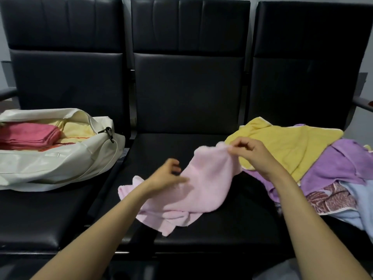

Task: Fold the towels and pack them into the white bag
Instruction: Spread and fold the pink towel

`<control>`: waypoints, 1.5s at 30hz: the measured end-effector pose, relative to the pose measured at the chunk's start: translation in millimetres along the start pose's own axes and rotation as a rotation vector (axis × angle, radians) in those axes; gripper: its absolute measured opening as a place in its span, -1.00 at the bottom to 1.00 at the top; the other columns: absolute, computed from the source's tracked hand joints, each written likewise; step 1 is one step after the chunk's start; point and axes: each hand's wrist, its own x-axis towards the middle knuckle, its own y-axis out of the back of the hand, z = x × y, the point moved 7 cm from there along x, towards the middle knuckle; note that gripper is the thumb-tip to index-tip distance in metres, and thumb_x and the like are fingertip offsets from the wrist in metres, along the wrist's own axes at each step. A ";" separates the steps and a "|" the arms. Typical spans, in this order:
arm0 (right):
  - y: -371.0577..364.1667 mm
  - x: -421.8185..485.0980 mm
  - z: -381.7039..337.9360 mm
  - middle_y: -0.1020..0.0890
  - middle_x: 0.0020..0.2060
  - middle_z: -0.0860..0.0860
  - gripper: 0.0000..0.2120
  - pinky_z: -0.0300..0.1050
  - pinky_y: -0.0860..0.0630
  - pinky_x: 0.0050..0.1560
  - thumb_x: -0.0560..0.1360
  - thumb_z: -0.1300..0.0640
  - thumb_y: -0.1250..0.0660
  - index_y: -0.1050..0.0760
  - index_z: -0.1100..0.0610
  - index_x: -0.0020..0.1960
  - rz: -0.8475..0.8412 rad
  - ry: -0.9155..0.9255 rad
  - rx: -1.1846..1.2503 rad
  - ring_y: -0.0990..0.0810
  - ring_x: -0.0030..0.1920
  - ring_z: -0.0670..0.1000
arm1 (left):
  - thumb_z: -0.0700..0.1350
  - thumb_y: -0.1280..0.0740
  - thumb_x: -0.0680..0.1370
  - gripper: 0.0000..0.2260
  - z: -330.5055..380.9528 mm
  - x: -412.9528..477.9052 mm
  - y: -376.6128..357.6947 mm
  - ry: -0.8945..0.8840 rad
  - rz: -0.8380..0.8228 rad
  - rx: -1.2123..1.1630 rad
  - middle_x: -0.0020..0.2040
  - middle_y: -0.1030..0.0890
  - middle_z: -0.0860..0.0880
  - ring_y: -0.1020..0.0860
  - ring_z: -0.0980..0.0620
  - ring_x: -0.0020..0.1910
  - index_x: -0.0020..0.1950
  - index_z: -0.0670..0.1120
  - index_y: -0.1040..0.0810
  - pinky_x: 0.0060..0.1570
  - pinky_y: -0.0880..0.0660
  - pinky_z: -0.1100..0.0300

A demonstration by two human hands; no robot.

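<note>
The right hand (250,156) pinches the pink towel (201,188) at its 1 o'clock corner; the blurred left hand (167,175) is at its 10 o'clock edge, grasp unclear. Bag (60,158) at 9 o'clock.

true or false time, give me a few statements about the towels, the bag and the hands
The right hand pinches the pink towel at its upper edge. True.
The white bag is zipped shut. False: it lies open, with a folded red towel inside.
The pink towel is neatly folded. False: it lies crumpled on the middle seat.
A mustard-yellow towel tops the loose pile. True.
</note>
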 end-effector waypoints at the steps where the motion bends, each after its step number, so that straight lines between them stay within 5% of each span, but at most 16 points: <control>1: -9.4 -4.6 7.5 -0.60 -0.29 -0.09 -0.88 -0.38 -0.44 -0.13 0.48 0.27 -0.39 -0.59 0.11 -0.21 -0.199 -0.080 -0.074 -0.52 -0.21 -0.19 | -0.05 -0.49 0.42 -0.55 -1.3 -2.5 -11.2 -0.005 -0.092 0.182 0.10 -0.55 0.07 -0.57 0.04 0.05 0.22 0.09 -0.38 -0.01 -0.45 0.25; 5: -23.6 -35.3 73.6 -0.53 -0.35 -0.07 -0.82 -0.24 -0.39 -0.23 0.41 0.18 -0.42 -0.49 0.05 -0.33 -0.642 -0.480 -0.640 -0.47 -0.27 -0.07 | -0.22 -0.40 0.42 -0.84 19.3 -6.7 -8.1 -0.170 0.126 0.323 -0.18 -0.56 0.06 -0.54 0.08 -0.19 -0.03 -0.04 -0.62 -0.17 -0.45 0.25; 8: -7.5 -28.4 80.8 -0.45 -0.33 -0.03 -0.79 -0.18 -0.32 -0.31 0.40 0.12 -0.38 -0.36 0.08 -0.31 -0.418 -0.503 -0.805 -0.39 -0.30 -0.03 | -0.30 -0.35 0.40 -0.84 33.4 -13.0 17.7 -0.308 0.474 0.275 -0.19 -0.47 0.06 -0.45 0.03 -0.16 -0.21 -0.03 -0.48 -0.22 -0.33 0.30; 11: 16.9 -12.8 52.5 -0.49 -0.21 0.05 -0.81 -0.07 -0.35 -0.25 0.44 0.18 -0.33 -0.33 0.12 -0.26 0.016 -0.266 -0.696 -0.42 -0.23 0.06 | -0.43 -0.23 0.36 -0.70 51.4 -28.1 28.3 -0.532 0.594 0.126 -0.15 -0.39 0.07 -0.40 0.02 -0.09 -0.27 -0.01 -0.36 -0.14 -0.32 0.38; 14: 26.7 -16.0 24.3 -0.56 -0.09 -0.06 -0.84 -0.11 -0.44 -0.11 0.42 0.26 -0.33 -0.35 0.16 -0.24 0.197 0.042 -0.507 -0.51 -0.09 -0.05 | -0.37 -0.14 0.27 -0.65 63.8 -35.9 17.9 -0.703 0.287 0.116 -0.12 -0.48 0.00 -0.47 0.02 -0.09 -0.28 0.12 -0.34 -0.12 -0.41 0.22; 18: 7.8 -24.1 40.7 -0.61 -0.15 -0.14 -0.84 -0.32 -0.45 -0.14 0.42 0.25 -0.37 -0.41 0.13 -0.25 -0.201 -0.129 -0.401 -0.56 -0.12 -0.11 | -0.08 -0.37 0.37 -0.87 13.5 -31.8 -23.3 -0.270 -0.361 0.565 -0.19 -0.53 0.12 -0.52 0.04 -0.11 -0.21 0.13 -0.46 -0.01 -0.48 0.07; 21: -6.9 -43.6 84.9 -0.51 -0.20 -0.13 -0.79 -0.15 -0.44 -0.15 0.34 0.15 -0.45 -0.45 0.06 -0.11 -0.560 -0.406 -0.643 -0.51 -0.16 -0.03 | 0.16 -0.47 0.41 -0.67 5.3 -27.3 -16.2 -0.103 -0.262 0.372 -0.06 -0.60 0.08 -0.55 0.10 -0.07 0.03 0.05 -0.47 -0.06 -0.51 0.17; 24: -9.6 -44.3 91.7 -0.49 0.01 -0.01 -0.45 -0.01 -0.51 0.05 0.27 0.07 -0.50 -0.34 0.01 0.17 -0.556 -0.410 -0.735 -0.51 0.01 0.02 | 0.13 -0.47 0.41 -0.55 9.2 -25.5 -16.2 -0.131 -0.213 0.570 0.01 -0.55 0.10 -0.52 0.13 -0.09 0.24 0.10 -0.45 -0.08 -0.44 0.30; 26: -10.0 -43.0 95.1 -0.49 0.08 0.04 -0.53 -0.01 -0.52 0.07 0.34 0.11 -0.47 -0.37 -0.01 0.17 -0.568 -0.424 -0.816 -0.51 0.07 0.06 | 0.09 -0.47 0.41 -0.54 5.9 -28.4 -24.7 -0.146 -0.265 0.691 -0.02 -0.52 0.10 -0.50 0.11 -0.08 0.28 0.11 -0.48 -0.06 -0.42 0.29; 29: 2.1 -33.8 91.7 -0.54 -0.02 0.05 -0.91 -0.06 -0.48 -0.06 0.47 0.13 -0.31 -0.39 0.00 -0.11 -0.416 -0.431 -0.885 -0.53 -0.03 0.08 | 0.07 -0.42 0.46 -0.66 16.8 -28.5 -22.2 -0.245 -0.171 0.786 -0.02 -0.57 0.06 -0.51 0.06 -0.07 0.21 0.06 -0.55 -0.05 -0.47 0.18; 31: 18.8 -22.3 70.4 -0.52 -0.11 0.06 -0.88 0.00 -0.48 -0.09 0.55 0.09 -0.19 -0.32 0.01 -0.17 -0.126 -0.315 -0.834 -0.53 -0.12 0.11 | 0.04 -0.36 0.52 -0.76 32.8 -28.3 -2.7 -0.361 0.086 0.859 0.01 -0.55 0.03 -0.52 0.01 -0.05 0.15 0.00 -0.56 -0.11 -0.45 0.11; 34: 43.4 -22.5 32.7 -0.48 -0.26 0.06 -0.76 -0.15 -0.40 -0.42 0.60 -0.05 -0.20 -0.28 0.09 -0.11 0.307 -0.199 -0.324 -0.44 -0.32 0.04 | -0.07 -0.31 0.56 -0.88 43.9 -37.3 34.3 -0.436 0.497 0.642 -0.08 -0.50 -0.02 -0.49 -0.06 -0.15 0.02 -0.10 -0.52 -0.25 -0.34 0.11; 36: 41.3 -24.5 29.0 -0.45 -0.27 0.09 -0.79 -0.22 -0.36 -0.49 0.59 0.02 -0.24 -0.27 0.12 -0.07 0.306 -0.220 -0.054 -0.41 -0.35 0.02 | -0.09 -0.28 0.58 -0.88 40.2 -41.0 54.0 -0.378 0.590 0.401 -0.18 -0.49 0.00 -0.45 0.00 -0.24 -0.07 -0.13 -0.44 -0.30 -0.33 0.12; 38: 32.2 -25.5 31.2 -0.45 -0.25 0.08 -0.88 -0.19 -0.37 -0.40 0.58 0.14 -0.25 -0.32 0.12 -0.06 0.162 -0.257 -0.008 -0.42 -0.31 0.00 | -0.07 -0.33 0.52 -0.86 33.6 -37.3 60.9 -0.296 0.438 0.209 -0.20 -0.53 0.01 -0.46 0.05 -0.24 -0.07 -0.10 -0.42 -0.27 -0.38 0.15; 42: 15.9 -29.6 32.6 -0.55 -0.16 0.13 -0.96 -0.13 -0.44 -0.21 0.51 0.25 -0.33 -0.48 0.16 -0.07 -0.222 -0.325 0.080 -0.53 -0.15 0.03 | -0.10 -0.52 0.42 -0.68 22.6 -45.7 46.2 -0.071 -0.216 0.135 0.02 -0.64 -0.09 -0.61 0.03 -0.06 0.11 -0.05 -0.53 -0.06 -0.55 0.11; 45: 6.9 -34.7 38.0 -0.59 -0.06 0.22 -0.75 -0.02 -0.46 -0.05 0.36 0.18 -0.41 -0.54 0.28 -0.01 -0.446 -0.411 0.061 -0.57 -0.07 0.05 | -0.19 -0.49 0.44 -0.69 8.5 -57.1 40.3 0.096 -0.503 0.117 0.06 -0.66 -0.14 -0.64 -0.02 0.01 0.16 -0.15 -0.56 -0.01 -0.56 0.14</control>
